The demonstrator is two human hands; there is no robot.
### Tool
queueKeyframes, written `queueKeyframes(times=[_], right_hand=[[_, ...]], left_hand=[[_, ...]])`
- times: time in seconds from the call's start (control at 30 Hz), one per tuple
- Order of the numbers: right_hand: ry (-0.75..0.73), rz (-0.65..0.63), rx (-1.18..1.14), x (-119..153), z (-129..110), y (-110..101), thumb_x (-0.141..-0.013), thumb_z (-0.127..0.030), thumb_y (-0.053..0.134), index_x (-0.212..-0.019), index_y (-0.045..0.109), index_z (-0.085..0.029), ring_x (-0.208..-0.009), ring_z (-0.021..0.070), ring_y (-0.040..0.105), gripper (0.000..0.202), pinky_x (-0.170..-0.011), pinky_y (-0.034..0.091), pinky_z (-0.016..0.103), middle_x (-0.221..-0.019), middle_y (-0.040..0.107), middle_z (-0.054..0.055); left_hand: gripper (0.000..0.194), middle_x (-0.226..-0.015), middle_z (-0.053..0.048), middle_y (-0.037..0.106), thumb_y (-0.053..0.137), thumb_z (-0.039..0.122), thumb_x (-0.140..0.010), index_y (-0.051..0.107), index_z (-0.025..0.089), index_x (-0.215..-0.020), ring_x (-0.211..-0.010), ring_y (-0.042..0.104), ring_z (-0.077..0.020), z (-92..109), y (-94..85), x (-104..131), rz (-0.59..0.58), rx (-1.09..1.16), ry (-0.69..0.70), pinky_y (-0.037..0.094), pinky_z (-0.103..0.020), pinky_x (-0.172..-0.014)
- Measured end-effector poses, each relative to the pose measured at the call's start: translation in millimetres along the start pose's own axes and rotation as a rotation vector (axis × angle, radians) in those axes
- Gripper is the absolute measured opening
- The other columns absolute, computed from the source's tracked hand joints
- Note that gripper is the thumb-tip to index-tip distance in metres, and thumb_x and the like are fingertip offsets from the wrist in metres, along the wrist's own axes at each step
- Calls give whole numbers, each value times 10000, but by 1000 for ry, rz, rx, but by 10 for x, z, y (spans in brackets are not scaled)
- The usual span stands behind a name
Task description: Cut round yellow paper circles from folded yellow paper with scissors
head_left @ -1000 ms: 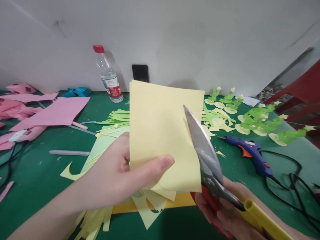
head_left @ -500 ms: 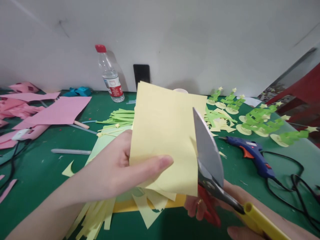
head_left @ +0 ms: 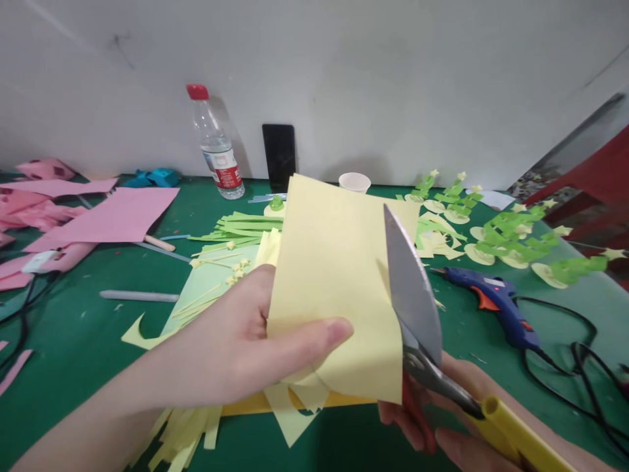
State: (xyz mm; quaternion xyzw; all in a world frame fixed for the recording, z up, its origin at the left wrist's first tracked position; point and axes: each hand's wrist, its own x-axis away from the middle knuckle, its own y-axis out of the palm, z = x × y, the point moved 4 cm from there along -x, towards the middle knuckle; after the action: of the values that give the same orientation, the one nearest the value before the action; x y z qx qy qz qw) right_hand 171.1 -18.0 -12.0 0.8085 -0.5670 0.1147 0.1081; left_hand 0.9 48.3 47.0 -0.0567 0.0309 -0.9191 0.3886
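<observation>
My left hand (head_left: pixel 275 347) grips pale yellow paper (head_left: pixel 339 262), thumb on the front face and the other fingers hidden behind it. A second edge along the top and side suggests more than one layer. In my right hand (head_left: pixel 462 393) are scissors (head_left: pixel 417 288), with one yellow handle and one red handle. Their blades stand apart at the paper's right side, one in front of the sheet and the other hidden behind it. Under the paper lie yellow offcuts (head_left: pixel 289 419) and a bundle of yellow strips (head_left: pixel 191 432).
A blue glue gun (head_left: pixel 491 295) with a looped black cord lies at right, below green paper plants (head_left: pixel 511 236). Along the wall stand a water bottle (head_left: pixel 219 151), a phone (head_left: pixel 280 154) and a white cup (head_left: pixel 354 182). Pink sheets (head_left: pixel 108 216) lie at left.
The paper and my left hand have shifted slightly right and down. Against the paper, the scissors sit a little further in from its right edge. The white cup is now more visible.
</observation>
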Motion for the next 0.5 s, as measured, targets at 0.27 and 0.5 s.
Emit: queueKeyframes(times=[0.27,0.5], right_hand=[[87,-42,-44,-107,17,56,-698,-316,496,-991,566,-195,-453,94,432,325,-429,389,188,-530,497,-17],[-38,-24,259,16,-203,2,-701,-241,552,-1064,568,-238,-611,183,598,363,-507,509,240,-671,621,41]], left_hand=[[192,-787,60,620,516,226,-804,646,250,-942,-673,556,-81,-12,35,25,-4,5,-40,489,-121,-574],[103,-662,55,560,548,305,-771,588,210,-773,-570,521,-100,-38,-36,4,49,-69,-108,461,-149,-484]])
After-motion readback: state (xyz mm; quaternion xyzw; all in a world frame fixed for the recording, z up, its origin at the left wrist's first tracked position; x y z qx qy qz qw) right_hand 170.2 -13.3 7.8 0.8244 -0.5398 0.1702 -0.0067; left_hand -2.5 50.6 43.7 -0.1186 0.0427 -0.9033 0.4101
